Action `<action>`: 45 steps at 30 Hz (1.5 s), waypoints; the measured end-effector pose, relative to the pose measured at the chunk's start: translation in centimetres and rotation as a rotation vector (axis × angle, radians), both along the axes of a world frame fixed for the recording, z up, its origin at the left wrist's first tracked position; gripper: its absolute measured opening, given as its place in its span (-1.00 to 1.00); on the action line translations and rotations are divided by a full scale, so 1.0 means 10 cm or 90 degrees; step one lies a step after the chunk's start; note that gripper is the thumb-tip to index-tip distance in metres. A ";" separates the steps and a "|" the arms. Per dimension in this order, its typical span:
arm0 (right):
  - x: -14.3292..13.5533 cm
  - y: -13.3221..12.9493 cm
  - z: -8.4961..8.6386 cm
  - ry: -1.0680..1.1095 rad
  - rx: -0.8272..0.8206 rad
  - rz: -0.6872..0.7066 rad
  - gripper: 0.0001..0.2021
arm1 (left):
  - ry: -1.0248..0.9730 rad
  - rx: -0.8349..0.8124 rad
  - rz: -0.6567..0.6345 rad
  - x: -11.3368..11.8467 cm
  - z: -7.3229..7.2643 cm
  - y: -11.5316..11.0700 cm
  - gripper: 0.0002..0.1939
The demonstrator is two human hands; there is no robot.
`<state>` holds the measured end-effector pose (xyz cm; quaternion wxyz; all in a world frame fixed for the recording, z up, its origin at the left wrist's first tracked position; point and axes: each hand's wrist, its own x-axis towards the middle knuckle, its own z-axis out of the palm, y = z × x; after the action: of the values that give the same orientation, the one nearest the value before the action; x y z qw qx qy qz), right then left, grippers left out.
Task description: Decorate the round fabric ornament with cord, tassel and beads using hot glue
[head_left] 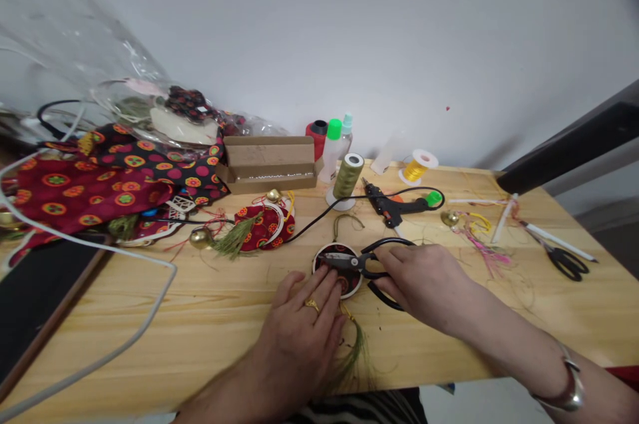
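My right hand [424, 284] is wrapped around the black handles of a pair of scissors [369, 264]. The blades look closed and lie across a round, dark patterned fabric pendant [352, 283] with a white rim. My left hand [304, 324] rests on the pendant's near left side, fingers stretched out and flat, hiding part of it. A green cord loop [339, 224] extends from the pendant's far edge. From its near edge runs a yellow cord with a green tassel [355, 351], which lies toward the table's front edge.
Beyond the pendant are a glue gun [392, 204], an olive thread spool [348, 174] and a cardboard box [272, 171]. Red patterned fabric [90, 184] and a grey cable [154, 311] lie left. At right are other scissors [564, 261] and a white pencil [559, 241].
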<state>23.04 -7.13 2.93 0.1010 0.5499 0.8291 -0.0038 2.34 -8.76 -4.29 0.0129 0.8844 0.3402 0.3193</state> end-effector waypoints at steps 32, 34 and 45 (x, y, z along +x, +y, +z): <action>-0.07 -0.12 -0.03 -0.013 0.173 0.046 -0.88 | 0.040 0.051 -0.051 0.02 -0.01 0.03 -0.67; -0.07 -0.12 -0.01 -0.011 0.165 0.040 -0.89 | 0.044 0.051 -0.054 0.02 0.01 0.03 -0.67; -0.08 -0.08 -0.06 0.007 0.155 0.064 -0.88 | 0.058 0.064 -0.059 0.01 0.02 0.01 -0.68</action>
<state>22.26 -7.92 2.36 0.0292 0.5155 0.8507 0.0988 2.40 -8.61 -4.06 -0.0322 0.9122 0.2829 0.2947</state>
